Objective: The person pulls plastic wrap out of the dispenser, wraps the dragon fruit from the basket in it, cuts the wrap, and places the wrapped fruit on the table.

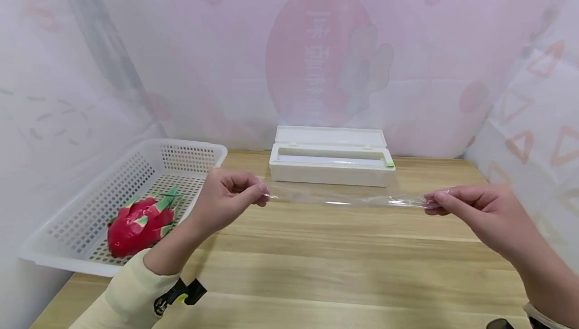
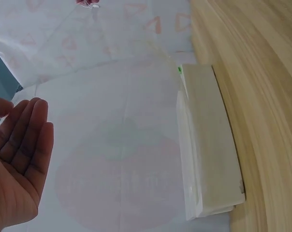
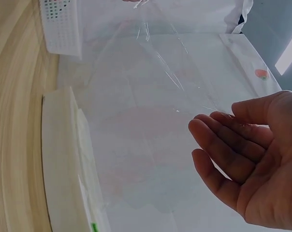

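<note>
A clear sheet of plastic wrap (image 1: 336, 201) stretches level between the two hands, above the table and in front of the white box. My left hand (image 1: 232, 196) pinches its left end between thumb and fingers. At the other end, the right hand (image 1: 479, 213) pinches a bunched edge. In the right wrist view, the wrap (image 3: 167, 67) runs from the fingers up toward the far hand as thin shiny lines. Behind it stands the white wrap box (image 1: 330, 173), its lid (image 1: 330, 136) raised and a roll (image 1: 332, 160) inside.
On the left, a white plastic basket (image 1: 59, 238) holds a red dragon fruit (image 1: 137, 226) with green tips. The wooden table (image 1: 344, 268) spans the front. Printed cloth walls (image 1: 226, 68) enclose the back and both sides.
</note>
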`<state>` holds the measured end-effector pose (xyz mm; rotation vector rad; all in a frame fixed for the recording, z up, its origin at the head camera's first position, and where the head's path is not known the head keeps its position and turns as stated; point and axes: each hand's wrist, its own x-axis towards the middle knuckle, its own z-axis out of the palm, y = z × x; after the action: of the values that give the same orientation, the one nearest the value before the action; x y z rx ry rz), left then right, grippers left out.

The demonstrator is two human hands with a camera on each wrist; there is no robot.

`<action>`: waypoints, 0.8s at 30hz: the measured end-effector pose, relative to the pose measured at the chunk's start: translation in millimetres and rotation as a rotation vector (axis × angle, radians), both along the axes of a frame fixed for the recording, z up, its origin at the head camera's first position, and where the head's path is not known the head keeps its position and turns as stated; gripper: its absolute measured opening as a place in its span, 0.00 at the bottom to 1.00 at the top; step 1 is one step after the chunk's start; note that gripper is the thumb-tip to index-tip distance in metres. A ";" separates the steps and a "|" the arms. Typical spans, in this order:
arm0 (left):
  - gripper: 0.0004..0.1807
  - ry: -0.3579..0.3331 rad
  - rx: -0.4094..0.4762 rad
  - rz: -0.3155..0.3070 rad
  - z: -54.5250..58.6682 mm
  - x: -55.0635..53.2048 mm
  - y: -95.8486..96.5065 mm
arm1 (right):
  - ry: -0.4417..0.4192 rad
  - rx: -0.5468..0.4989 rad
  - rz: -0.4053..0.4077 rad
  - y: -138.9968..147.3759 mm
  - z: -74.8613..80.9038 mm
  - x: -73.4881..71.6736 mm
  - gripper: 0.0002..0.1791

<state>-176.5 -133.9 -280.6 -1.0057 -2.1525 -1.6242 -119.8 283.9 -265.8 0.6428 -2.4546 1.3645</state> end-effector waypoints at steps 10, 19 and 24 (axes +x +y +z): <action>0.10 -0.034 -0.137 0.008 -19.9 -0.6 -1.1 | -0.127 0.099 -0.034 -2.5 -13.6 1.4 0.09; 0.12 -0.104 -0.318 0.000 -35.9 6.4 -4.5 | -0.265 0.176 -0.014 -3.0 -31.0 6.4 0.10; 0.12 -0.165 -0.448 -0.025 -46.4 6.1 -5.3 | -0.387 0.176 0.049 -1.4 -42.7 4.8 0.11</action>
<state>-170.4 -139.1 -327.0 -1.0457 -2.7022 -1.2986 -115.0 282.4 -308.5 0.5175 -2.9065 1.4135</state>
